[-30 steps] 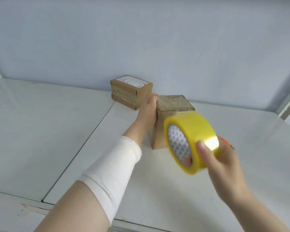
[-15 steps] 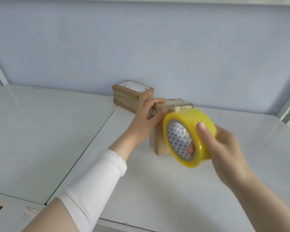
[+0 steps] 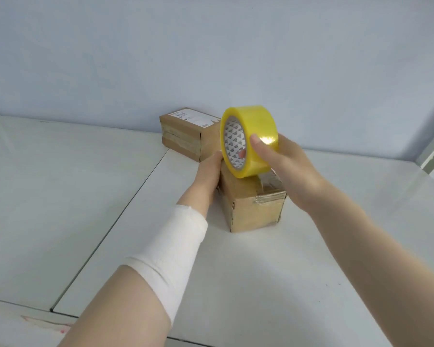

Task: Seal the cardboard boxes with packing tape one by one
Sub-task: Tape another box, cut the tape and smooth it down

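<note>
Yellow packing tape roll [image 3: 258, 126] stands on edge in the right grip [image 3: 286, 171], thumb on the glossy outer band and one fingertip showing through the patterned core. The grip is closed round the roll. The roll sits over the far end of a brown cardboard box [image 3: 256, 211]; whether its lower rim touches the lid cannot be told.

The box rests on the white bench [image 3: 60, 196], about midway between the left and right edges and nearer the rear edge than the front. It lies just right of the seam that splits the bench top in two. Clear tape, wrinkled, already crosses its lid and folds down over the near right corner.

The left grip [image 3: 208, 176] lies flat against the box's left side with the thumb up by the top edge. Its fingertips are hidden behind the roll, so whether it clasps the box or only steadies it cannot be told. A white sleeve [image 3: 171, 254] covers that forearm.

Two more flat cardboard boxes [image 3: 183, 136], stacked and labelled on top, sit at the rear edge against the pale blue wall [image 3: 211, 58], just behind the left grip.
</note>
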A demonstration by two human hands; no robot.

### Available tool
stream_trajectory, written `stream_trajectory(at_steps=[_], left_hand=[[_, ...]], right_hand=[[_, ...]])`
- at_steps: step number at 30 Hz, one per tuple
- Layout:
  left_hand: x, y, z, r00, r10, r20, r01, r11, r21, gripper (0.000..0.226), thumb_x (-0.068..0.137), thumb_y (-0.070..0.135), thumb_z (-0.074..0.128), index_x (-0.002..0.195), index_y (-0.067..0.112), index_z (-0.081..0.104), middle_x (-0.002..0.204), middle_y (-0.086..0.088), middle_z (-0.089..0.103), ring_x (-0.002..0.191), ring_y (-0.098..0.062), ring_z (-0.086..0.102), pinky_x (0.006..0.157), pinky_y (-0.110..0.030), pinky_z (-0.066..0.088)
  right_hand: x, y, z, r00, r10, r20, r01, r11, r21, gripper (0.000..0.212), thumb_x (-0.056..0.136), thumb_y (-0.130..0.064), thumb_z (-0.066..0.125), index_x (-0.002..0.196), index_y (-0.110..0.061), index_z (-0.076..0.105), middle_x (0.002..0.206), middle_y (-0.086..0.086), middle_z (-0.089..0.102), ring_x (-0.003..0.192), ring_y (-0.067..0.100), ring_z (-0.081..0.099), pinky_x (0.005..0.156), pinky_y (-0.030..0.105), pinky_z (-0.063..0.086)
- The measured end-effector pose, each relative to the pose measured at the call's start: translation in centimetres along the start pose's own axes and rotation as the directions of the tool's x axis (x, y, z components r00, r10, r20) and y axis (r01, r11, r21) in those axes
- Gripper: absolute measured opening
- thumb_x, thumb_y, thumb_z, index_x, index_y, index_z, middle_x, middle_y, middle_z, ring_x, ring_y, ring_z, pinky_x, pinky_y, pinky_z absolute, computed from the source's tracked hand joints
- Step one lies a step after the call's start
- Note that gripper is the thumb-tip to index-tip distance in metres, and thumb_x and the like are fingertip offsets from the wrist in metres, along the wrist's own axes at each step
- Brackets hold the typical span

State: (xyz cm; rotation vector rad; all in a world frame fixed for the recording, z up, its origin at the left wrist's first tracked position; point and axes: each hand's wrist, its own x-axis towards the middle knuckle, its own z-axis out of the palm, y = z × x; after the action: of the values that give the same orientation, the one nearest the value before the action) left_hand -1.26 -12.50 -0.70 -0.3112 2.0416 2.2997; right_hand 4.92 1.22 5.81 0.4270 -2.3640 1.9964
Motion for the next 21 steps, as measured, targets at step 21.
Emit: stream_trajectory(at_steps=[21], left_hand=[[1.1,-0.4,0.1,0.996,0.085,-0.032,-0.080,0.989,0.124,0.021,0.091,0.027,0.041,0.072,0.019,0.041,0.075,-0.003,0.040,0.071,-0.018,0.036,0.061,-0.031,0.028]], right_hand=[[-12.1,3.3,-0.9,0.984,-0.004,-0.177,0.002,1.000,-0.013,0.069,0.059,-0.077,0.060,0.078,-0.011,0.062,0.058,0.012,0.063,0.052,0.009,0.059,0.051,0.014,0.045]])
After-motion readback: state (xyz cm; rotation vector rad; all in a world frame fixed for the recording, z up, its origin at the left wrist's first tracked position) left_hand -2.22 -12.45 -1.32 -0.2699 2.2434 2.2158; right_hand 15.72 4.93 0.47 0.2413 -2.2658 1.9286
